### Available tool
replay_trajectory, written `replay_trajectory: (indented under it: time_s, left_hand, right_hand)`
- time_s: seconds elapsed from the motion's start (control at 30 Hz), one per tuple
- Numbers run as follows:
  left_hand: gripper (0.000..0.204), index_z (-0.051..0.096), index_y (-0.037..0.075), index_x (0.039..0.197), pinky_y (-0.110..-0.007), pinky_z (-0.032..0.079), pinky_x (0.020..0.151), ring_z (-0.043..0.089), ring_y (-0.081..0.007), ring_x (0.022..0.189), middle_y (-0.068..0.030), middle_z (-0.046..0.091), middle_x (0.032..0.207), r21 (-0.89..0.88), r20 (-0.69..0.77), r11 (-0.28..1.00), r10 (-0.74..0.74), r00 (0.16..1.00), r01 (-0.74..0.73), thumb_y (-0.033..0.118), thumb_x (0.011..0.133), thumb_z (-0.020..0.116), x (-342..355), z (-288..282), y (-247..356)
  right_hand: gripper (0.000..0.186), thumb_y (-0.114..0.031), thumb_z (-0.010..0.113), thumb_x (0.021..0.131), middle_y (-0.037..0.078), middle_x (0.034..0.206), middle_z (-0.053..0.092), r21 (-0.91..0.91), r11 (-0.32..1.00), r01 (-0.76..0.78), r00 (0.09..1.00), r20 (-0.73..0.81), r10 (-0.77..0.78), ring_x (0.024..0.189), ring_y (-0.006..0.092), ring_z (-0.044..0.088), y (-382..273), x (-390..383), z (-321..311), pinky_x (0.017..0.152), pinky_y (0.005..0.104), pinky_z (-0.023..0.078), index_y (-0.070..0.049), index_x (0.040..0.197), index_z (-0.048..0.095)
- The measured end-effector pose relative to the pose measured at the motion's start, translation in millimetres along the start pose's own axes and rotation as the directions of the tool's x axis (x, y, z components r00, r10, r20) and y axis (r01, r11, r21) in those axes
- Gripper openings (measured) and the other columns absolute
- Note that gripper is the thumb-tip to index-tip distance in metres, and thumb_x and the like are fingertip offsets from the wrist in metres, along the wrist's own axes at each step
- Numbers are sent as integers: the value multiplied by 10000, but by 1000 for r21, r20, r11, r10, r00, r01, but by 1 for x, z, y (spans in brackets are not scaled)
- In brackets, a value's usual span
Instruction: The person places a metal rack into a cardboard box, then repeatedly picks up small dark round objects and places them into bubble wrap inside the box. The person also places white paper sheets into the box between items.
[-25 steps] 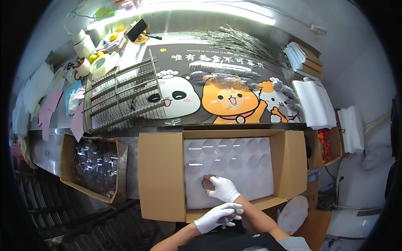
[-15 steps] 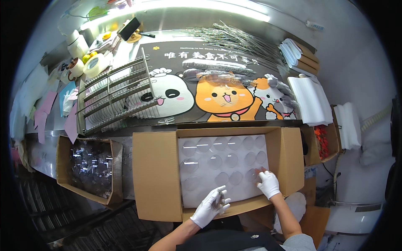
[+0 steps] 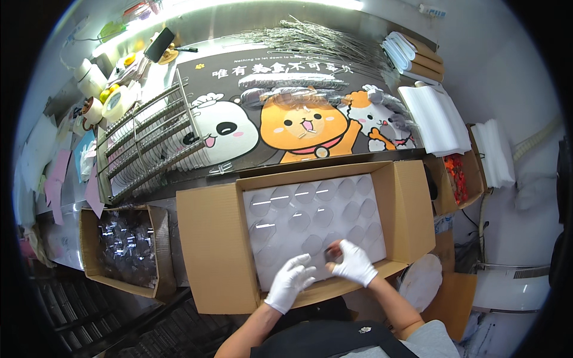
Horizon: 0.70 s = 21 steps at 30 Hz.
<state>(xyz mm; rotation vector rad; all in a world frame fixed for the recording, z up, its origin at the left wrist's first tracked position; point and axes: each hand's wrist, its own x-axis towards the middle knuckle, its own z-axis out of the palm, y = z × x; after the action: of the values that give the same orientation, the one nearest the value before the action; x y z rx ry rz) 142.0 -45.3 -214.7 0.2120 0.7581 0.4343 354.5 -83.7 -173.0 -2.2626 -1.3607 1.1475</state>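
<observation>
An open cardboard box [image 3: 218, 244] lies in front of me, holding rows of round clear plastic lids [image 3: 310, 212] on a white sheet. My left hand [image 3: 290, 281], in a white glove, rests with spread fingers on the near row of lids. My right hand [image 3: 353, 262], also gloved, is pinched around a small dark round piece [image 3: 332, 255] at the near edge of the box. Both hands sit close together inside the box's front part.
A smaller cardboard box [image 3: 122, 250] of clear shiny pieces stands to the left. Behind are a wire rack [image 3: 152, 149], a cartoon-animal mat [image 3: 298, 113], tape rolls [image 3: 116, 101], stacked white foam sheets [image 3: 439, 119] and a bundle of thin sticks [image 3: 316, 39].
My right hand moved from the box's right side leftward toward my left hand. My left hand came further into the box and spread on the lids.
</observation>
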Motion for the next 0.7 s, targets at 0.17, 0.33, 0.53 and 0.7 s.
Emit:
replay_trajectory:
  time_s: [0.17, 0.33, 0.53, 0.7]
  left_hand:
    - [401, 559, 99, 1344, -360, 534, 912, 636, -219, 1136, -76, 637, 1305, -97, -28, 965, 240, 970, -242, 202, 968, 656, -11, -10, 57]
    - [388, 566, 94, 1349, -345, 518, 921, 621, -196, 1152, -54, 632, 1303, 23, -60, 947, 321, 945, -320, 245, 994, 611, -30, -13, 79]
    - [359, 650, 77, 1286, -331, 518, 936, 631, -183, 1106, -48, 658, 1258, 613, -26, 787, 107, 994, -69, 271, 989, 596, -23, -9, 41]
    - [406, 652, 143, 1292, -468, 503, 985, 628, -346, 1153, -165, 656, 1235, 981, 144, -129, -40, 989, -148, 370, 988, 509, -7, 6, 5]
  right_hand:
    - [552, -317, 774, 751, 143, 1095, 684, -119, 937, 328, 941, 123, -314, 1028, 329, 671, -26, -8, 51, 921, 419, 540, -86, 1227, 618]
    - [494, -280, 751, 797, 136, 1139, 667, -278, 916, 290, 954, 157, -254, 1065, 324, 659, -3, -23, 57, 927, 425, 532, -118, 1244, 619]
    - [495, -282, 789, 776, 149, 1209, 665, -517, 822, 241, 959, -1, -282, 1051, 334, 672, 107, -30, -18, 909, 442, 550, -128, 1221, 637]
    - [433, -281, 801, 756, 148, 1004, 667, -771, 632, -81, 996, -38, 82, 934, 333, 678, 97, -21, -61, 837, 440, 565, -93, 1120, 661]
